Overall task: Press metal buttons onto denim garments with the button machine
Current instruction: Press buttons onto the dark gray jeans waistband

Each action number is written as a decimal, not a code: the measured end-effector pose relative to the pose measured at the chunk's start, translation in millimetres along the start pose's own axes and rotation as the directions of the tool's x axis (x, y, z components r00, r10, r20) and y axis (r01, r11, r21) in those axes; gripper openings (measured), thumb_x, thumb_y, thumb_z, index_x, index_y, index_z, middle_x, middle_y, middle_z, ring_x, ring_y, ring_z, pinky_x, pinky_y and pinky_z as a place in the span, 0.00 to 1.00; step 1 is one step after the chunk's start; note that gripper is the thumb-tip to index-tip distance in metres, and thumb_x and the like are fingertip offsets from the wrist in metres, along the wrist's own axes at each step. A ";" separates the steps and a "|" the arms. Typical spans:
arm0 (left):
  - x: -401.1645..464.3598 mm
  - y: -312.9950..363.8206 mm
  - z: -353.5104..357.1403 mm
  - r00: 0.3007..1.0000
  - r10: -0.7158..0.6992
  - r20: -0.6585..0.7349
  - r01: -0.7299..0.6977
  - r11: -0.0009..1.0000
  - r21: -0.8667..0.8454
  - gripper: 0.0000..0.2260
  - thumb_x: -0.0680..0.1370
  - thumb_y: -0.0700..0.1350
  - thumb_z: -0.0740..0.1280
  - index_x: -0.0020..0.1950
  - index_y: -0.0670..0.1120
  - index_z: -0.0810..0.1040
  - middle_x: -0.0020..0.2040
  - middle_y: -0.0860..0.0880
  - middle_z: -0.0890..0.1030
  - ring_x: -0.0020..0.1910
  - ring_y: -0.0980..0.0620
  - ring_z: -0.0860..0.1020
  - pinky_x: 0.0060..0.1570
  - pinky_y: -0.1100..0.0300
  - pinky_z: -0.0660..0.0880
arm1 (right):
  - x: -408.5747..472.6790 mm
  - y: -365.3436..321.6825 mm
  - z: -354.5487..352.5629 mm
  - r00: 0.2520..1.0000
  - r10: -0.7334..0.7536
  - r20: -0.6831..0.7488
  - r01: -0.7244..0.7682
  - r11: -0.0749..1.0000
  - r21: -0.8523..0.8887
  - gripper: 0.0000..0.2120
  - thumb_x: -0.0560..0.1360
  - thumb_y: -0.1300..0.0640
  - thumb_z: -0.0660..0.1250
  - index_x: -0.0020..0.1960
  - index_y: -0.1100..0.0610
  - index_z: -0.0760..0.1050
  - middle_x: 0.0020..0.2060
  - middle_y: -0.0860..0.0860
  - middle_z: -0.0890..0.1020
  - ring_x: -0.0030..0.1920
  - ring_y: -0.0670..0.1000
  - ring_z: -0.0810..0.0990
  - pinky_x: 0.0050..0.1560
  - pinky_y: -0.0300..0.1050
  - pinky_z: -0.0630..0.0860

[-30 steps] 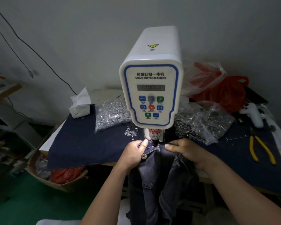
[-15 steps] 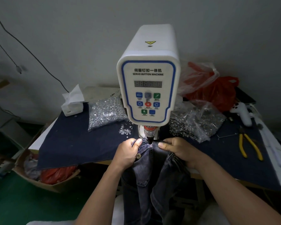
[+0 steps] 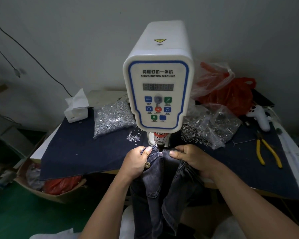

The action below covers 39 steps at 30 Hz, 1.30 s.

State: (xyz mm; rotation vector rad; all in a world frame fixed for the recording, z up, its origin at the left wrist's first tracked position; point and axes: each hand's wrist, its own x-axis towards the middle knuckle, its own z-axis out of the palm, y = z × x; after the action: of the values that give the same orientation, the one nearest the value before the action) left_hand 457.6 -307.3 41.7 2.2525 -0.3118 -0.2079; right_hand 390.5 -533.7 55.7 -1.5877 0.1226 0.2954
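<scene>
A white servo button machine (image 3: 158, 87) stands mid-table, its press head (image 3: 160, 141) pointing down onto the waistband of dark denim jeans (image 3: 155, 183). The jeans hang off the table's front edge. My left hand (image 3: 136, 161) grips the waistband just left of the press head, thumb on top. My right hand (image 3: 192, 159) pinches the waistband just right of it. One metal button (image 3: 147, 164) sits on the denim beside my left hand.
A bag of silver button parts (image 3: 112, 118) lies left of the machine, with loose ones (image 3: 134, 137) near it. Another bag of metal parts (image 3: 212, 128), red plastic bags (image 3: 231, 94), yellow pliers (image 3: 267, 152) and a white controller (image 3: 261, 118) lie right. A tissue box (image 3: 76, 109) sits far left.
Both hands keep holding the waistband under the press head. The view has shifted slightly; the hands and jeans stay put against the machine.
</scene>
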 end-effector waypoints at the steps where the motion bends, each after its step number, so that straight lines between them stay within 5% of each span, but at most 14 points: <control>1: 0.4 -0.6 0.1 1.000 0.000 0.001 0.000 1.000 0.002 0.21 0.85 0.51 0.64 0.34 0.46 0.68 0.30 0.52 0.70 0.31 0.54 0.68 0.34 0.61 0.64 | -0.1 -0.2 -0.1 1.000 0.000 0.004 0.000 1.000 0.004 0.06 0.80 0.56 0.70 0.50 0.57 0.85 0.49 0.56 0.87 0.48 0.49 0.84 0.51 0.40 0.79; 6: 0.5 -3.2 1.3 1.000 -0.001 -0.005 0.001 1.000 -0.013 0.20 0.85 0.52 0.65 0.40 0.39 0.74 0.33 0.49 0.74 0.33 0.54 0.70 0.34 0.61 0.64 | -2.5 -1.6 0.8 1.000 0.011 0.017 -0.011 1.000 0.025 0.07 0.80 0.56 0.70 0.45 0.52 0.86 0.45 0.53 0.87 0.47 0.48 0.85 0.47 0.39 0.79; 13: -1.5 -2.7 1.2 1.000 0.004 -0.005 -0.004 0.999 -0.032 0.20 0.85 0.51 0.65 0.37 0.42 0.71 0.29 0.53 0.70 0.29 0.57 0.67 0.33 0.60 0.64 | -1.9 -0.2 -1.6 0.999 0.031 0.013 -0.031 0.999 0.032 0.05 0.79 0.55 0.72 0.49 0.55 0.85 0.49 0.58 0.87 0.49 0.53 0.85 0.53 0.46 0.80; 18: -3.2 0.5 0.6 1.000 0.006 0.006 -0.006 0.999 -0.050 0.20 0.85 0.52 0.65 0.39 0.41 0.75 0.31 0.52 0.74 0.31 0.58 0.69 0.34 0.62 0.65 | -8.6 -6.4 4.6 1.000 0.029 -0.005 -0.029 0.999 0.039 0.07 0.79 0.57 0.71 0.44 0.53 0.85 0.42 0.53 0.87 0.44 0.48 0.85 0.43 0.38 0.79; 23: -11.6 3.7 -5.0 0.995 -0.039 0.087 0.060 0.966 -0.252 0.18 0.86 0.54 0.63 0.42 0.44 0.78 0.35 0.57 0.78 0.36 0.60 0.74 0.38 0.65 0.71 | -11.2 -12.9 6.7 0.999 0.048 -0.020 -0.047 0.998 0.045 0.07 0.79 0.55 0.72 0.43 0.53 0.83 0.41 0.53 0.85 0.42 0.49 0.82 0.42 0.40 0.77; 27: -18.6 15.5 -18.5 0.964 -0.081 0.253 0.218 0.784 -0.582 0.14 0.86 0.53 0.63 0.49 0.46 0.81 0.46 0.48 0.85 0.47 0.52 0.82 0.48 0.57 0.78 | -11.8 -21.4 15.8 0.997 0.053 0.061 -0.066 0.966 0.251 0.07 0.73 0.54 0.74 0.47 0.58 0.81 0.46 0.60 0.82 0.45 0.53 0.81 0.45 0.44 0.77; 30: -28.4 12.9 -26.7 0.846 -0.116 0.521 0.489 0.559 -0.670 0.17 0.85 0.54 0.64 0.66 0.44 0.83 0.64 0.40 0.84 0.64 0.44 0.82 0.61 0.53 0.78 | -18.2 -18.1 16.2 0.991 0.061 0.122 -0.115 0.853 0.509 0.19 0.76 0.60 0.71 0.63 0.70 0.77 0.59 0.67 0.77 0.59 0.62 0.76 0.66 0.57 0.73; 32: -35.0 0.6 -35.3 0.762 -0.127 0.635 0.503 0.734 -0.457 0.24 0.81 0.62 0.68 0.67 0.44 0.83 0.67 0.36 0.81 0.63 0.42 0.78 0.63 0.49 0.70 | -24.5 -12.6 14.2 0.981 0.072 0.181 -0.169 0.775 0.609 0.24 0.79 0.61 0.67 0.71 0.71 0.69 0.66 0.70 0.72 0.64 0.65 0.72 0.74 0.63 0.64; 34: -40.3 -10.0 -49.7 0.758 -0.088 0.647 0.323 0.912 -0.254 0.26 0.76 0.67 0.72 0.63 0.48 0.86 0.63 0.41 0.84 0.60 0.45 0.80 0.65 0.49 0.71 | -28.0 -10.4 15.8 0.979 0.061 0.195 -0.174 0.746 0.643 0.25 0.79 0.61 0.64 0.73 0.71 0.66 0.66 0.69 0.71 0.61 0.64 0.75 0.72 0.61 0.66; 37: -46.6 -19.8 -64.3 0.798 0.042 0.601 0.155 0.950 -0.273 0.19 0.78 0.62 0.73 0.63 0.53 0.84 0.62 0.52 0.86 0.63 0.53 0.83 0.65 0.57 0.76 | -27.6 -10.9 14.1 0.985 0.069 0.159 -0.157 0.740 0.654 0.23 0.79 0.61 0.65 0.70 0.71 0.70 0.63 0.68 0.73 0.57 0.63 0.77 0.71 0.62 0.67; 39: -52.3 -25.2 -62.3 0.863 0.104 0.494 0.133 0.897 -0.422 0.19 0.80 0.58 0.73 0.64 0.48 0.84 0.63 0.47 0.85 0.64 0.49 0.82 0.65 0.55 0.77 | -25.2 -14.5 11.6 0.987 0.103 0.122 -0.157 0.758 0.633 0.20 0.78 0.62 0.65 0.68 0.71 0.73 0.62 0.68 0.76 0.59 0.64 0.77 0.72 0.64 0.68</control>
State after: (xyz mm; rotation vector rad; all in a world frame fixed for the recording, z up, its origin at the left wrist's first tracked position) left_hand 427.1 -231.1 64.5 1.7112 -0.4699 -0.8091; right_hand 368.8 -524.1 76.1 -0.8773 0.2467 0.3776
